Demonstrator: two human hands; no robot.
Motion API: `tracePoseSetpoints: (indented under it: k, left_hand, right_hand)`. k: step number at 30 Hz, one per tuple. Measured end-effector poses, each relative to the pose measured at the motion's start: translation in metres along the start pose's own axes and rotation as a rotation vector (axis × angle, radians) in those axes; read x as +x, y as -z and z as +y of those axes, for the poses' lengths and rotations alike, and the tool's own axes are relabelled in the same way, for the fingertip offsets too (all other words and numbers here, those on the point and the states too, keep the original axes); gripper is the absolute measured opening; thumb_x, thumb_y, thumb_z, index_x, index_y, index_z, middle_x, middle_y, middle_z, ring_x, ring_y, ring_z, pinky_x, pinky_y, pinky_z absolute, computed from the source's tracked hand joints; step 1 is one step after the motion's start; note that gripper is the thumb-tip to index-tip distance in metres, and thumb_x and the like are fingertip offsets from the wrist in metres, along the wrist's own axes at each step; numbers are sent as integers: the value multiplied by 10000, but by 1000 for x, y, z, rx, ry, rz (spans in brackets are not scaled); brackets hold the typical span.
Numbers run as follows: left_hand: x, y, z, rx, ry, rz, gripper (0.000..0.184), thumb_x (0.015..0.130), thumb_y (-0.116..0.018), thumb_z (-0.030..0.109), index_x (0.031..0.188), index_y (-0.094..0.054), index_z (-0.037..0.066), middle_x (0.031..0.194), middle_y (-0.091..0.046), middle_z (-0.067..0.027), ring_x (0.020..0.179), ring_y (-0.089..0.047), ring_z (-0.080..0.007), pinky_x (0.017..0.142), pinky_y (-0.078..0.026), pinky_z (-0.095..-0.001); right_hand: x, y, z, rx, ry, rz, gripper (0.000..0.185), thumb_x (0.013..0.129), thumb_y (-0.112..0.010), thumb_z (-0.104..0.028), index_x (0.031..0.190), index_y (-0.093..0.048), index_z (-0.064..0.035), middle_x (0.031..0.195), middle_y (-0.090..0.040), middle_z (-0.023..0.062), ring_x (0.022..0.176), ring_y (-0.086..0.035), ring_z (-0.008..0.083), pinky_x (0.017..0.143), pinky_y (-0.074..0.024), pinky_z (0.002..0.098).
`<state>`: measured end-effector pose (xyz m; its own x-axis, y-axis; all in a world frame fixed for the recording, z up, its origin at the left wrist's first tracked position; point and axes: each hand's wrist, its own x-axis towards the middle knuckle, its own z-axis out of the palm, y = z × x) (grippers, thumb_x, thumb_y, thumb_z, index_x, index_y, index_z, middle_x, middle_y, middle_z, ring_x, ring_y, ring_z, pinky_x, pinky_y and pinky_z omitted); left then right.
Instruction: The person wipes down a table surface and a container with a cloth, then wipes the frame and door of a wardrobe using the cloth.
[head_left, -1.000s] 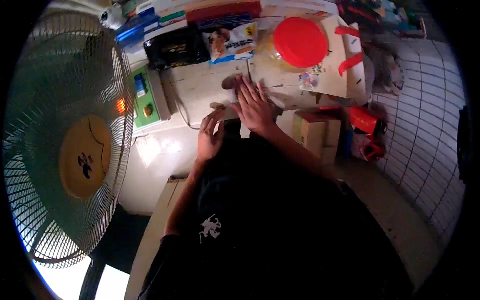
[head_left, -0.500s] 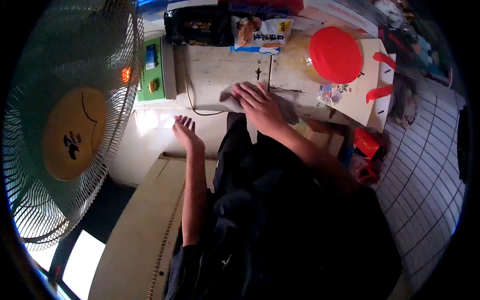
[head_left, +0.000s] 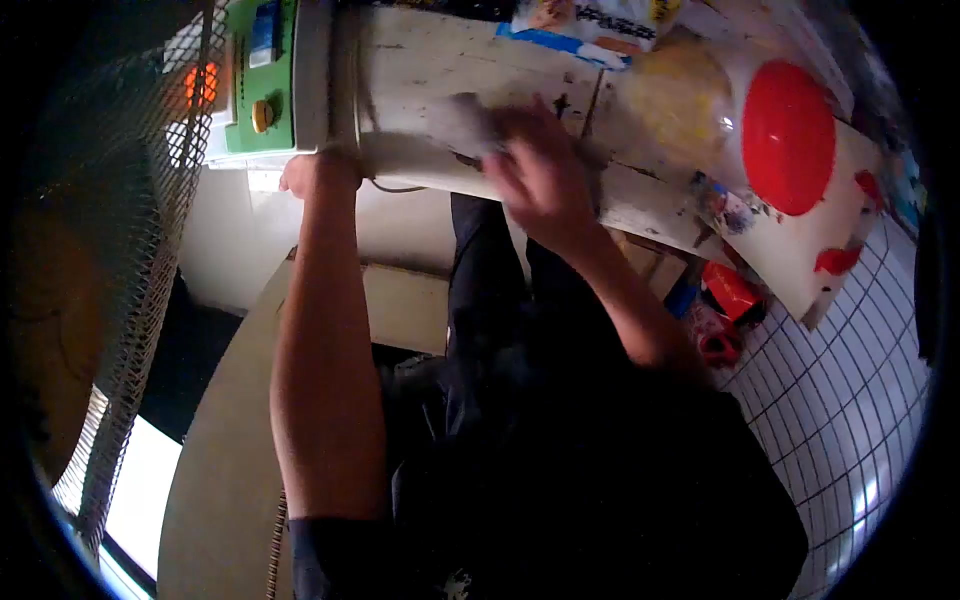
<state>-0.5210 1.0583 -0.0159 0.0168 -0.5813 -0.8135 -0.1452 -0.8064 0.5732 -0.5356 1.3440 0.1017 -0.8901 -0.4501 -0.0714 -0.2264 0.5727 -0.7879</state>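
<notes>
My right hand (head_left: 545,180), smeared by motion, is closed on a grey cloth (head_left: 468,122) over the worn white tabletop (head_left: 420,75). The cloth lies against the painted surface, left of a small dark cross-shaped mark. At the front edge of a white box with a green panel (head_left: 275,85), my left hand (head_left: 322,172) is curled, its fingers partly hidden against the box's lower corner. A yellow knob (head_left: 262,116) and a blue switch (head_left: 264,35) sit on that panel.
A mesh-guarded fan (head_left: 150,230) stands close on the left. To the right are a clear jar with a red lid (head_left: 788,138) and a white bag with red handles (head_left: 790,230). A snack packet (head_left: 600,20) lies at the back. Red packaging (head_left: 733,290) sits below the table's edge.
My left hand has moved from open air up to the box's front edge. My right hand, flat on the cloth before, now bunches and moves it. The view has shifted closer to the table.
</notes>
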Motion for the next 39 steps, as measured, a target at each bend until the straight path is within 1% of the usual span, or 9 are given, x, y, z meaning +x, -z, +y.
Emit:
tracePoseSetpoints:
  k: [2,5,8,15,17,21,26,28,39]
  left_hand:
    - [-4,1,2,238,-88,82,566,969,-250,430,1358,-410,50,1359,-493,-132,1203,-510,-327,990,-427,-493]
    - [-17,-2,3,531,-168,187,526,971,-295,384,1348,-404,34,1336,-508,-137,1172,-533,-326,956,-457,-481]
    - [-25,-1,3,710,-198,247,490,973,-339,338,1339,-397,18,1313,-524,-143,1142,-557,-325,923,-488,-469]
    - [-40,-3,3,869,-206,344,428,977,-442,231,1318,-382,-20,1259,-561,-156,1071,-611,-322,845,-558,-441]
    - [-50,-8,4,794,-196,373,416,980,-449,214,1316,-383,-23,1246,-570,-159,1060,-618,-324,835,-567,-435]
    - [-66,-18,8,777,-189,431,390,977,-445,208,1282,-412,-32,1225,-582,-171,1055,-617,-330,833,-566,-429]
    - [-59,-16,5,750,-220,462,390,939,-542,198,1218,-424,-47,1205,-584,-181,1063,-614,-330,845,-561,-414]
    - [-62,-15,8,829,-152,450,686,701,-825,243,1245,-500,-21,1210,-622,-96,1065,-632,-231,866,-544,-321]
    - [-68,-19,8,757,-236,500,742,662,-859,312,1188,-491,-60,1165,-635,-121,1006,-659,-241,831,-559,-331]
  right_hand:
    - [-10,20,-2,247,-227,-70,272,854,-576,-68,1121,-568,-18,1119,-608,159,1145,-551,263,1046,-366,379]
    - [-13,34,1,304,56,-62,301,825,-575,-46,1119,-523,-13,1010,-582,144,918,-603,308,866,-466,333]
    - [-12,29,-3,678,-151,-18,292,816,-493,34,1101,-482,-25,1009,-568,107,970,-565,182,887,-432,298]
    - [23,0,-3,523,-185,-108,208,873,-624,-127,1047,-552,-41,882,-661,118,826,-665,241,765,-506,337]
    - [34,-14,1,-58,-74,32,210,861,-669,-224,949,-572,-60,837,-674,126,750,-670,306,650,-519,379]
    - [51,-17,2,-290,-271,-163,258,855,-662,-315,846,-599,-65,765,-663,133,711,-653,344,618,-512,419]
    - [72,-36,10,-178,-103,-74,324,868,-645,-380,821,-630,-59,698,-644,148,652,-639,342,606,-497,424]
    - [80,-45,1,-196,-35,-6,356,878,-641,-396,808,-633,-47,651,-620,149,585,-619,326,565,-474,416]
    - [107,-71,-19,218,-64,-125,303,923,-584,-332,861,-624,-38,663,-622,157,578,-614,319,570,-473,417]
